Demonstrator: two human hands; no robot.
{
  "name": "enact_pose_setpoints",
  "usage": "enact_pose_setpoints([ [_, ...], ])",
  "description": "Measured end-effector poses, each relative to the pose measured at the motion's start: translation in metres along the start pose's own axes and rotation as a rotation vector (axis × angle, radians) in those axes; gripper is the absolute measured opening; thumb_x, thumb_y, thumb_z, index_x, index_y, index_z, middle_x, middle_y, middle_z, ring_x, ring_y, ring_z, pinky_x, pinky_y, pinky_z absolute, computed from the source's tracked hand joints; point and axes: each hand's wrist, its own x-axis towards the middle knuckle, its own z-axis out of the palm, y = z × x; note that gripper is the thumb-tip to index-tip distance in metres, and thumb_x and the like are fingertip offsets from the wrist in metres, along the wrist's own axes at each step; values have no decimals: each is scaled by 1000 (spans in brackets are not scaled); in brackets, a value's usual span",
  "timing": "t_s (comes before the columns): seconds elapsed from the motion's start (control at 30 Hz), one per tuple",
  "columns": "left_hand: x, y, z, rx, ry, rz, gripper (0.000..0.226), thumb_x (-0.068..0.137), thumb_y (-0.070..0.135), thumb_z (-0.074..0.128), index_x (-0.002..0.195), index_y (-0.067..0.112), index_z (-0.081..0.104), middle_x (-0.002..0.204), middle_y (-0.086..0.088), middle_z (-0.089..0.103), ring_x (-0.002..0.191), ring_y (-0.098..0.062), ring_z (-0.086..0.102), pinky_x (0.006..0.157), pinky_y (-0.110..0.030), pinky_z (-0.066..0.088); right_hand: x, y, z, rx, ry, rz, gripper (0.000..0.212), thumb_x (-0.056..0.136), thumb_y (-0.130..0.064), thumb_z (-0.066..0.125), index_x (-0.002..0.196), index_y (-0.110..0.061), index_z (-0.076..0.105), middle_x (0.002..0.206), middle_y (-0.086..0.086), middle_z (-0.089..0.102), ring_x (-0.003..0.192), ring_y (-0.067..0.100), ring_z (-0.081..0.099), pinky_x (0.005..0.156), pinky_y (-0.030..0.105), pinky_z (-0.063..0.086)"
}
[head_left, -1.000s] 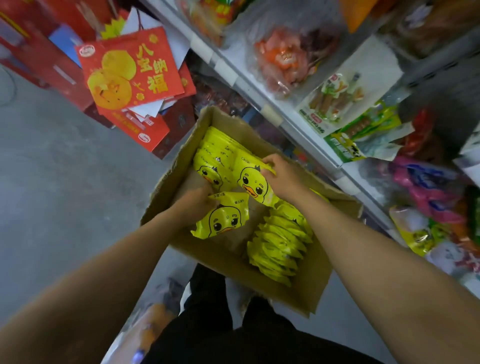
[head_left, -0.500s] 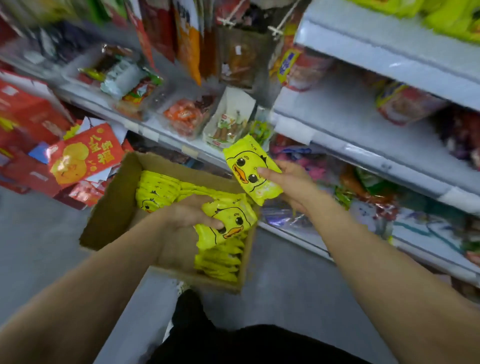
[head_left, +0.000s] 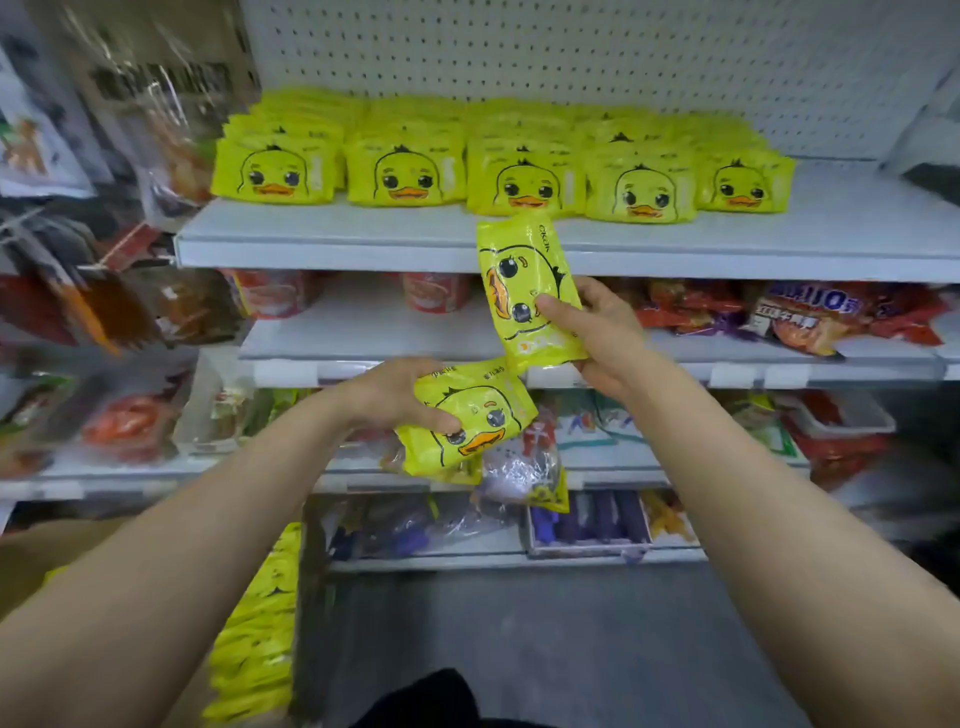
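My right hand (head_left: 602, 332) grips a yellow duck-face snack packet (head_left: 524, 280), turned on its side, just below the front edge of the top shelf (head_left: 322, 249). My left hand (head_left: 395, 395) holds a second yellow duck packet (head_left: 472, 415) lower down and slightly left. Several stacks of the same duck packets (head_left: 498, 161) stand in a row on the top shelf against the white pegboard. More duck packets (head_left: 260, 644) lie in the cardboard box at the lower left, mostly hidden by my left forearm.
Lower shelves (head_left: 363, 332) hold red cups, red and purple snack bags (head_left: 800, 317) and clear trays of sweets. Hanging bags (head_left: 150, 135) crowd the rack on the left. Grey floor (head_left: 519, 649) lies between me and the shelving.
My view has risen from the box to the shelves. Both hands have lifted their duck packets up out of the box toward the top shelf; the right-hand packet is highest.
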Motion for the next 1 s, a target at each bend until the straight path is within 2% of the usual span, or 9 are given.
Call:
enact_pose_setpoints([
  [0.07, 19, 38, 2, 47, -33, 76, 50, 65, 20, 88, 107, 31, 63, 99, 15, 71, 89, -5, 67, 84, -23, 53, 2, -20, -28, 24, 52, -32, 28, 86, -3, 71, 109, -12, 60, 94, 8, 75, 76, 21, 73, 63, 33, 58],
  [0.17, 52, 89, 9, 108, -17, 169, 64, 71, 19, 84, 127, 25, 54, 109, 17, 59, 94, 0, 55, 78, -4, 41, 8, -46, -67, 21, 131, -69, 32, 86, -5, 71, 114, -14, 59, 96, 6, 75, 78, 21, 73, 66, 37, 59],
  [0.27, 92, 129, 12, 177, -19, 221, 79, 65, 32, 88, 134, 19, 50, 123, 13, 52, 115, -7, 49, 95, -22, 38, 18, -70, -106, -25, 210, -121, 40, 84, -10, 74, 120, -16, 58, 112, 8, 72, 92, 25, 72, 80, 47, 59],
  [0.33, 121, 154, 14, 230, -18, 237, 85, 59, 41, 89, 132, 20, 51, 124, 9, 57, 114, -14, 55, 92, -32, 48, 26, -87, -131, -31, 258, -155, 39, 82, -12, 76, 115, -22, 59, 116, 7, 71, 101, 27, 70, 87, 48, 56],
  [0.4, 146, 181, 17, 302, 2, 252, 97, 52, 56, 88, 134, 23, 48, 126, 5, 58, 109, -18, 59, 89, -39, 53, 39, -104, -156, -15, 278, -200, 37, 83, -8, 75, 115, -19, 59, 113, 9, 72, 98, 28, 71, 85, 46, 57],
  [0.47, 171, 208, 19, 330, 13, 273, 113, 46, 66, 84, 143, 26, 40, 143, 0, 47, 126, -22, 50, 103, -36, 42, 52, -123, -180, 4, 293, -250, 34, 85, -3, 71, 115, -12, 59, 104, 11, 74, 86, 25, 73, 78, 41, 60],
  [0.6, 225, 258, 19, 340, 12, 371, 95, 70, 34, 84, 148, 16, 33, 155, -1, 29, 141, -19, 29, 104, -23, 26, 84, -163, -223, 14, 336, -319, 31, 85, -4, 71, 112, -14, 59, 102, 7, 74, 80, 22, 73, 73, 39, 59],
  [0.73, 273, 306, 27, 433, 52, 451, 96, 71, 39, 82, 149, 15, 30, 156, -2, 29, 142, -20, 29, 112, -28, 27, 115, -193, -258, 0, 365, -373, 36, 86, -4, 69, 118, -11, 56, 103, 7, 73, 77, 21, 73, 67, 36, 59],
  [1.0, 348, 351, 60, 617, 56, 494, 92, 74, 41, 79, 148, 15, 31, 153, -5, 34, 138, -23, 36, 107, -29, 32, 163, -208, -325, -11, 360, -421, 37, 86, -2, 69, 119, -11, 56, 117, 14, 68, 82, 25, 72, 68, 38, 59],
])
